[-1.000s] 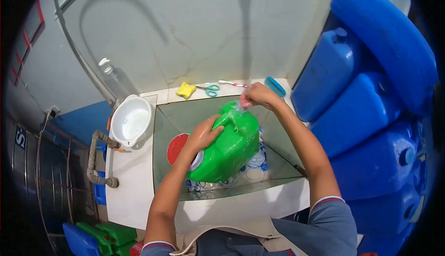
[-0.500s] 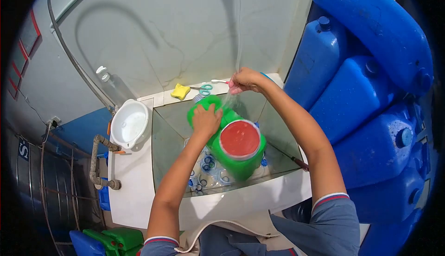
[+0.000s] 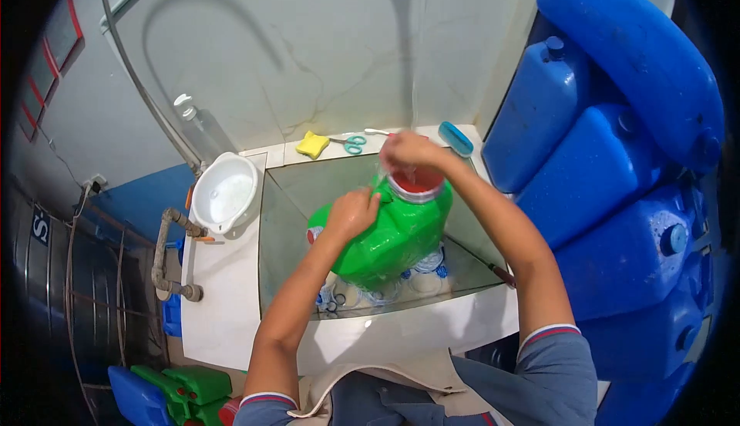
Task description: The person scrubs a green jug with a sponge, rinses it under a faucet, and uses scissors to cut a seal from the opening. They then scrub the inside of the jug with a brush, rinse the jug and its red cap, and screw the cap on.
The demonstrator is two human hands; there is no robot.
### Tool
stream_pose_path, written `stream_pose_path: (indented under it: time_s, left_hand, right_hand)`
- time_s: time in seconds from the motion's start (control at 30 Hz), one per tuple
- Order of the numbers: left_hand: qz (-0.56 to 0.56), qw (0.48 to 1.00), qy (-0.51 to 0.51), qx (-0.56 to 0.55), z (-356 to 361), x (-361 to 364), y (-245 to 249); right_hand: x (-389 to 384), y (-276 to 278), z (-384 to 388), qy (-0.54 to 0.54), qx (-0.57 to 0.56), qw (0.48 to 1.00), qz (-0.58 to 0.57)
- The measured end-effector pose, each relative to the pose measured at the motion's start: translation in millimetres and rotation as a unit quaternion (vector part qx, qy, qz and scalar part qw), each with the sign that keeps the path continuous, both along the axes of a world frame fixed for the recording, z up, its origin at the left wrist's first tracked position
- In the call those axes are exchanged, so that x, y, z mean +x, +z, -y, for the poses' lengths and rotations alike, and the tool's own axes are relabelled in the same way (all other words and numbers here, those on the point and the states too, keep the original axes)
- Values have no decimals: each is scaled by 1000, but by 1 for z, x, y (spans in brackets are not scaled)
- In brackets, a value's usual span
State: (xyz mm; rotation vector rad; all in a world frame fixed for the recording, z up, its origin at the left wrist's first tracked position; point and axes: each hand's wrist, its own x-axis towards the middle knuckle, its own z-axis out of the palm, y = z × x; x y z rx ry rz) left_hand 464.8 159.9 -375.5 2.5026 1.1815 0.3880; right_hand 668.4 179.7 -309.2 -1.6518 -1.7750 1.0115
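Observation:
A green plastic jug point(image 3: 385, 242) tilts over the sink, with a wide red cap point(image 3: 416, 181) in a pale ring facing up toward the wall and a smaller spout with a red cap point(image 3: 313, 235) on its left side. Fingers of my left hand point(image 3: 356, 212) curl round the jug's upper part. My right hand point(image 3: 410, 152), blurred by motion, is bent closed just above the red cap, in line with a thin stream of water; what its fingers hold, if anything, I cannot make out. Beneath the jug, clear plastic pieces with blue rings point(image 3: 335, 303) lie in the sink.
On the back ledge lie a yellow sponge point(image 3: 312, 144), teal-handled scissors point(image 3: 354, 144) and a blue brush point(image 3: 455, 139). A white basin point(image 3: 225, 195) and a pump bottle point(image 3: 202, 131) stand left. A dark rod point(image 3: 486, 264) leans in the sink. Blue jugs point(image 3: 593, 179) are stacked right.
The green jug has turned so its wide red cap faces away, toward the wall. My right hand has come down to the cap; my left hand has shifted along the jug.

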Motion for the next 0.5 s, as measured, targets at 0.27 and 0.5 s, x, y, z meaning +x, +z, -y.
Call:
stream_pose_path:
  time_s: [0.27, 0.5]
  left_hand:
    - [133, 966, -158, 154, 5, -67, 2]
    - [27, 986, -102, 129, 14, -53, -28]
  right_hand:
    - [-6, -39, 108, 125, 103, 946, 282]
    - [-13, -51, 153, 58, 177, 937, 296]
